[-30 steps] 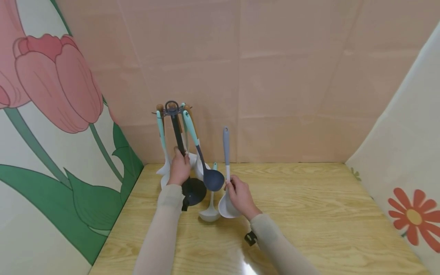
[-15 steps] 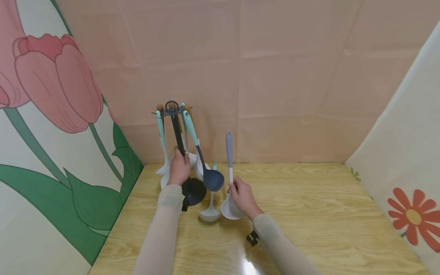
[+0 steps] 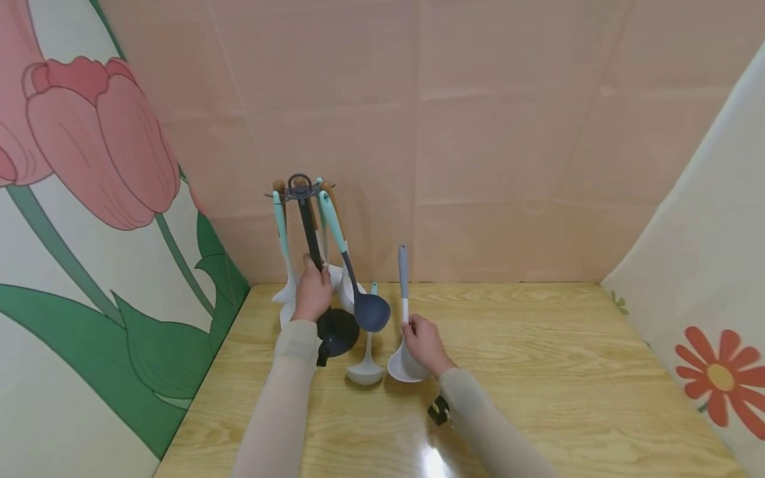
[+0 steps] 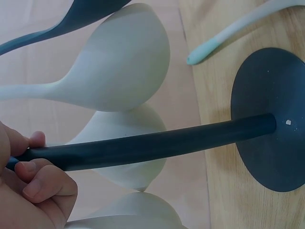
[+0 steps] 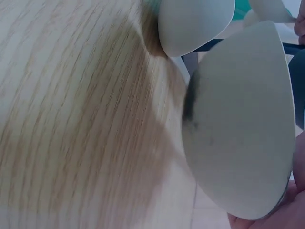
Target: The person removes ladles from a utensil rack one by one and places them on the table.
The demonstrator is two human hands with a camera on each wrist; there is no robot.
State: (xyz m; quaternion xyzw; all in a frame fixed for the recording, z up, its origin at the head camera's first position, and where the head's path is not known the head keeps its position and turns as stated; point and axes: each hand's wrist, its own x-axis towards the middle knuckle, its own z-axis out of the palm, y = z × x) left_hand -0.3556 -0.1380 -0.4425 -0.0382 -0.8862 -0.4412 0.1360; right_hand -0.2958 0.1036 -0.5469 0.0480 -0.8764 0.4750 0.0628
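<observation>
My left hand (image 3: 313,292) grips the black upright pole (image 4: 143,144) of a utensil stand, above its round base (image 4: 257,95). In my right hand (image 3: 429,346) is a ladle (image 3: 403,272) with a grey-blue handle and a white bowl. I hold it upright by the lower stem, and its bowl (image 5: 238,124) is low over the table in the right wrist view; whether it touches the wood I cannot tell. Beside it, a pale ladle (image 3: 365,374) with a mint handle end lies on the table. A dark blue ladle (image 3: 371,313) with a mint handle hangs from the stand.
More pale-headed utensils (image 4: 124,62) with mint or wooden handles hang around the stand. The wooden table (image 3: 538,372) extends to the right. A plain pinkish-brown backdrop (image 3: 508,166) rises behind, with flower-printed sheets (image 3: 705,265) at the sides.
My right hand has shifted slightly right and down with the ladle, whose handle top is lower and further right. The left hand stays on the pole.
</observation>
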